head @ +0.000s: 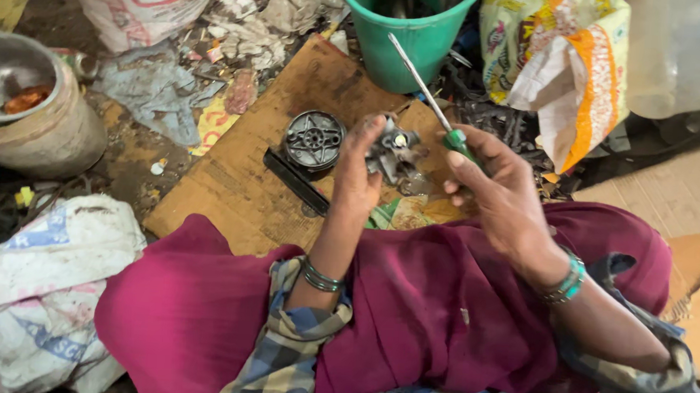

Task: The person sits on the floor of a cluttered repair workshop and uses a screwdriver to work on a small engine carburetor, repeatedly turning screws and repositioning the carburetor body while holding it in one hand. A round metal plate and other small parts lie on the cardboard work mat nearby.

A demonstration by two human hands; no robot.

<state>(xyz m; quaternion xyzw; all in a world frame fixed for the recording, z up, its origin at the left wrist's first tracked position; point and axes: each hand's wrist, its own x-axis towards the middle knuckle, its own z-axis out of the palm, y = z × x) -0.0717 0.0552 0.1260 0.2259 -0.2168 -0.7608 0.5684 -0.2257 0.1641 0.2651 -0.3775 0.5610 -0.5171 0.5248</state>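
Note:
My left hand grips a small grey metal part, dirty and irregular in shape, held up above my lap. My right hand holds a screwdriver by its green handle, with the metal shaft pointing up and away toward a green bucket. The two hands are close together, the screwdriver handle just right of the part. A round black metal disc with a star pattern lies on a brown cardboard sheet just left of my left hand, beside a flat black bar.
A metal bowl on a pot stands at the left. White sacks lie at lower left, a yellow printed bag at upper right. Scrap and rags litter the ground behind the cardboard. My maroon-clothed legs fill the foreground.

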